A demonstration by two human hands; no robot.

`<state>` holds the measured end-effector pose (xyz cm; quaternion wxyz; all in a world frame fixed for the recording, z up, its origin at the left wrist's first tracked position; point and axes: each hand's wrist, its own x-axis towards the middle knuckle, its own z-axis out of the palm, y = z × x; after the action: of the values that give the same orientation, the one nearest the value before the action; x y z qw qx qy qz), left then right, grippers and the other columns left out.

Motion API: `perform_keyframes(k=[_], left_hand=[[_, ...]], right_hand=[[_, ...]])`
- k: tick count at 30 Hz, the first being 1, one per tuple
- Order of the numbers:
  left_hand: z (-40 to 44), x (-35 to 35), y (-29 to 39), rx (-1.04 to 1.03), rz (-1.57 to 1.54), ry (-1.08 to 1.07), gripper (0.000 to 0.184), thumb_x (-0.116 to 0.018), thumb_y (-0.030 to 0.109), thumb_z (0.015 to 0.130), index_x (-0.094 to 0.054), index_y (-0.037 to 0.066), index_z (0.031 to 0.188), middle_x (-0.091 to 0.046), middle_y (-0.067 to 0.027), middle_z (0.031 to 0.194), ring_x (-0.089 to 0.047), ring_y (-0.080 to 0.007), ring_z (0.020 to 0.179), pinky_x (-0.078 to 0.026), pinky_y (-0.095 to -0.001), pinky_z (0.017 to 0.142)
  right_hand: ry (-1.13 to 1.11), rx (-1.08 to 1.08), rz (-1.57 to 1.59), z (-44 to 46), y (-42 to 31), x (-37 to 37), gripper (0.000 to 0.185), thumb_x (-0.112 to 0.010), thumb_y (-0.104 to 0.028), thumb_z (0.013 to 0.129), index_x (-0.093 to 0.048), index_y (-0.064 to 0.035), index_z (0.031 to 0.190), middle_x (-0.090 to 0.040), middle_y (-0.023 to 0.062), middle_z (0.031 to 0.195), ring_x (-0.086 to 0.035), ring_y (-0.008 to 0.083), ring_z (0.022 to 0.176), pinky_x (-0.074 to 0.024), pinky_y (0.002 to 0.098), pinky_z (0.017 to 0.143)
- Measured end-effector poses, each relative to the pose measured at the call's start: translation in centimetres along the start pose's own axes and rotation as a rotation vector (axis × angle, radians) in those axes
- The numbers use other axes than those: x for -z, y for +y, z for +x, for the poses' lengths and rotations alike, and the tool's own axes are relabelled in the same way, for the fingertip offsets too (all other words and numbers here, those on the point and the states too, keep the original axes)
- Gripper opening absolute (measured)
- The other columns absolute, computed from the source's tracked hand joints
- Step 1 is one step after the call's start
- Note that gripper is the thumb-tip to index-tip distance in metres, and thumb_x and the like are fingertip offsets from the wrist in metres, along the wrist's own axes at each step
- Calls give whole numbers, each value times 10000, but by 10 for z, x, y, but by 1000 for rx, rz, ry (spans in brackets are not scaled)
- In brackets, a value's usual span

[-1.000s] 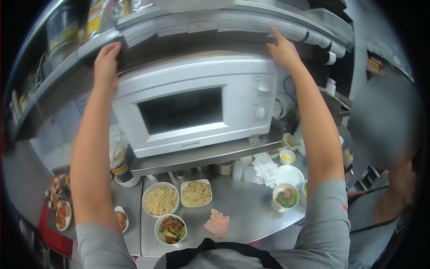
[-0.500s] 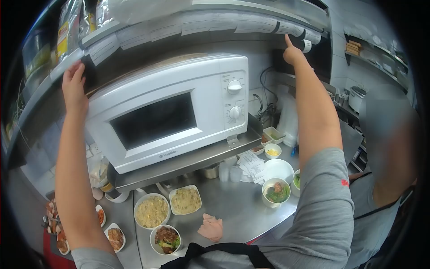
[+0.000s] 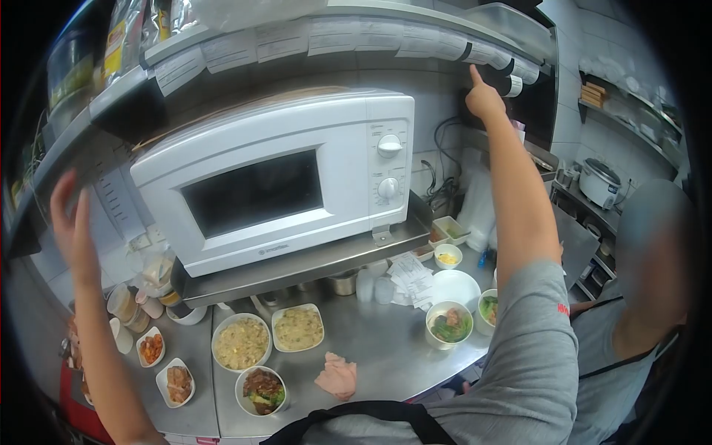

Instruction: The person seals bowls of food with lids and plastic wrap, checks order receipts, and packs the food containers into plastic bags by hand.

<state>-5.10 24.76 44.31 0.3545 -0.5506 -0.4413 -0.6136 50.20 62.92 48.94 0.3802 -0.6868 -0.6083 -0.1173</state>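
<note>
My right hand [image 3: 486, 99] is raised beside the paper slips [image 3: 437, 42] that hang from the shelf edge, its index finger stretched up and the other fingers curled, holding nothing visible. Blurred at the far left, my left hand [image 3: 73, 219] has its fingers apart and empty, near a sheet on the wall [image 3: 117, 196]. Between my arms a white microwave [image 3: 282, 178] rests on a metal shelf [image 3: 311, 265]. Below it, two bowls of fried rice [image 3: 242, 343] [image 3: 298, 328], a bowl of meat and greens [image 3: 263, 391] and a pink cloth [image 3: 337, 376] lie on the counter.
Small side dishes [image 3: 151, 348] are at the left. On the right are a white plate [image 3: 455, 288], a bowl with greens [image 3: 448, 325] and receipts [image 3: 410, 278]. A co-worker in grey [image 3: 615, 356] stands at the right, near a rice cooker [image 3: 599, 184].
My left hand has left the shelf edge and moved down and left. My right hand, earlier above the microwave's right side, is now further right. The view has shifted.
</note>
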Motion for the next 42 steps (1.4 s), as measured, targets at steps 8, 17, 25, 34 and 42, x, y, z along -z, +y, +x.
perform_keyframes(k=[8,17,25,34,42], left_hand=[[-173,135,10,157,352,-65,395,-507,91,891,-426,25,1272,-447,-95,1286,-417,-221,1204,-324,-353,993],[-368,266,0,700,692,242,423,-576,97,845,-453,13,1241,-467,-159,1261,-439,-262,1168,-338,-385,971],[-485,298,-8,1071,886,-645,577,-688,113,704,-457,30,1226,-425,-247,1246,-376,-423,1191,-304,-457,1018],[-543,277,-52,980,923,-353,505,-478,203,885,-352,36,1345,-190,-208,1461,-243,-384,1330,-266,-423,1065],[-550,269,-54,1002,817,-229,508,-392,249,935,-299,32,1384,-103,-172,1496,-211,-375,1343,-248,-426,1076]], right_hand=[[407,482,371,-63,-17,2,157,-584,-202,788,-653,-112,897,-636,105,880,-618,297,836,-491,381,725],[438,816,771,-270,-42,43,193,-606,53,744,-664,-11,916,-589,69,690,-497,117,558,-393,238,526],[-17,523,1182,-400,-51,-4,222,-663,53,682,-671,-19,892,-589,63,650,-542,132,563,-403,239,530],[-189,636,1085,-426,-70,12,229,-686,7,688,-683,-49,910,-583,52,642,-551,135,563,-412,247,529],[-254,575,969,-437,-65,9,243,-685,-13,689,-678,-44,930,-578,56,641,-554,146,573,-421,253,548]])
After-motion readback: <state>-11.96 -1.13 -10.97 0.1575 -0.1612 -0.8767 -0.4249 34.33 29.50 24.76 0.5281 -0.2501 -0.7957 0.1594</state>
